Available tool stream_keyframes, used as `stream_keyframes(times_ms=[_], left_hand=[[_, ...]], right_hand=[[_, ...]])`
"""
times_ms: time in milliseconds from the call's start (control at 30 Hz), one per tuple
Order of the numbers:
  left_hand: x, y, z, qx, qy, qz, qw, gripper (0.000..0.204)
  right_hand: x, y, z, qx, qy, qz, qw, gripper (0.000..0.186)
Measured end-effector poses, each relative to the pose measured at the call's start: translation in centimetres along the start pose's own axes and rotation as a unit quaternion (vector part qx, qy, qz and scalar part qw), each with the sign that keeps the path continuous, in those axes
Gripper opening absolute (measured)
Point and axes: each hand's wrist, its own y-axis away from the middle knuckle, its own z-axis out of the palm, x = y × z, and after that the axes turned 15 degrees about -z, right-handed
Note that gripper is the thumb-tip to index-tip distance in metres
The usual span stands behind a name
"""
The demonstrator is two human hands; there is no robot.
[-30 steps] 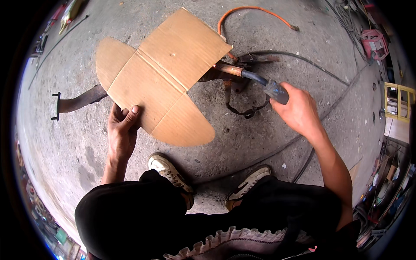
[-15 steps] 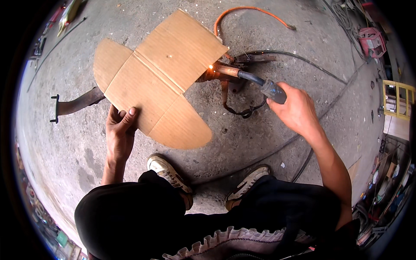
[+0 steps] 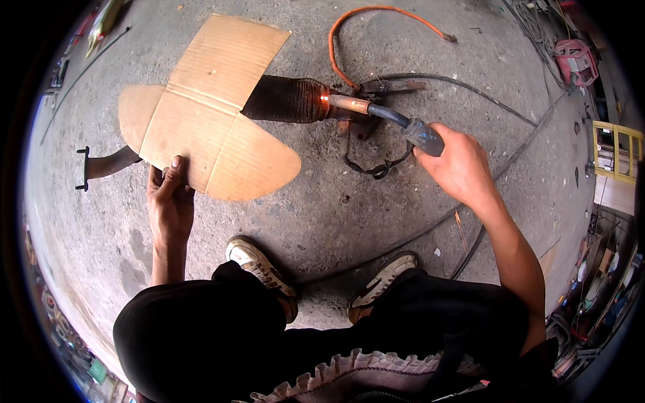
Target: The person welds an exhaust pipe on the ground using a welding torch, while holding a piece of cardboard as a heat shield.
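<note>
My left hand [image 3: 173,201] grips the lower edge of a cut piece of cardboard [image 3: 201,121], thumb on top. Closed round the black handle of a welding torch [image 3: 424,138] is my right hand [image 3: 458,164]. The torch's copper-coloured nozzle [image 3: 351,103] points left, its tip at a small glowing orange spot on the end of a dark ribbed cylinder [image 3: 285,99]. That cylinder belongs to what looks like an exhaust pipe on the floor. A bent, flanged pipe end [image 3: 111,163] shows left of the cardboard, which hides the middle.
An orange cable [image 3: 376,11] curves beyond the pipe, near a rusty metal bar [image 3: 396,87]. Dark cables [image 3: 470,86] run across the concrete floor to the right. A pink box-shaped machine [image 3: 576,64] and a yellow frame [image 3: 617,151] stand along the right. My shoes [image 3: 259,269] are close below.
My left hand has moved the cardboard left and slightly up, uncovering the ribbed cylinder. The bright point at the nozzle has dimmed to an orange glow. My right hand has barely moved.
</note>
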Motion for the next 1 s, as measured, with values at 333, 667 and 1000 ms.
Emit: stream_keyframes(times_ms=[333,667,1000], left_hand=[[0.0,0.4,1.4,-0.006,-0.013,0.004,1.000,0.049],[-0.3,0.5,1.7,-0.019,-0.014,0.003,1.000,0.051],[-0.1,2.1,3.9,-0.056,-0.045,-0.034,0.997,0.055]], right_hand=[[-0.1,0.0,-0.1,-0.003,-0.003,0.009,1.000,0.032],[-0.4,-0.2,0.0,-0.010,-0.004,0.018,1.000,0.033],[-0.1,-0.6,0.8,0.016,0.000,-0.008,1.000,0.036]])
